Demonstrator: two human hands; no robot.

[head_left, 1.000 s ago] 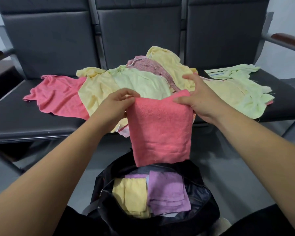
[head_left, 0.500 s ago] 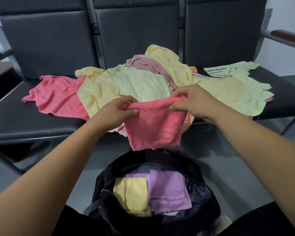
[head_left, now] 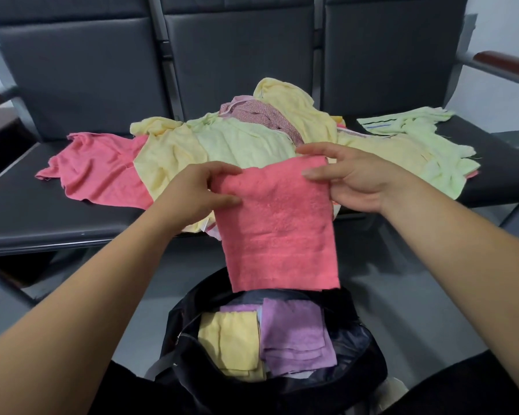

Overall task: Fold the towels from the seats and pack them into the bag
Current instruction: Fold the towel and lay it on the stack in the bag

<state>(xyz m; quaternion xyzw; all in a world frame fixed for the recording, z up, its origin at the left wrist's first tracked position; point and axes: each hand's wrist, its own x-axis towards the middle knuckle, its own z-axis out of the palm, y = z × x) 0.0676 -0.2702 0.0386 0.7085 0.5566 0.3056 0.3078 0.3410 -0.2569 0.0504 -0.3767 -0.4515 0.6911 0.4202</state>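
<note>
Coral-pink terry towel, folded to a tall rectangle [head_left: 277, 226], hangs mid-frame, held by its top edge. Left hand [head_left: 192, 193] pinches the top-left corner, thumb in front and fingers curled round the edge. Right hand [head_left: 351, 178] pinches the top-right corner, thumb on the front face, fingers fairly straight over the top and behind.

Change: half a second ago this towel looked short and bunched, hem well above the bag. Now it hangs full length again, hem just over the far rim of the black soft fabric bag [head_left: 357, 348] at 6 o'clock. Likely a shake-out or a fold undone; one more fold probably needed, then a straight drop in.

Bag open, already holds a folded pale yellow towel [head_left: 228, 342] at its 9 o'clock side and a folded lilac towel [head_left: 294, 336] at its 3 o'clock side, touching.

At 12 o'clock a heap of unfolded yellow, light green and patterned towels [head_left: 243, 142] lies on the dark padded bench seats [head_left: 42, 223]. Loose pink towel [head_left: 99, 172] at 9 o'clock, spread green towel [head_left: 426, 136] at 2 o'clock. Plenty left.

Writing: none readable. Green towel shows thin dark and blue stripes only; no labels legible.
</note>
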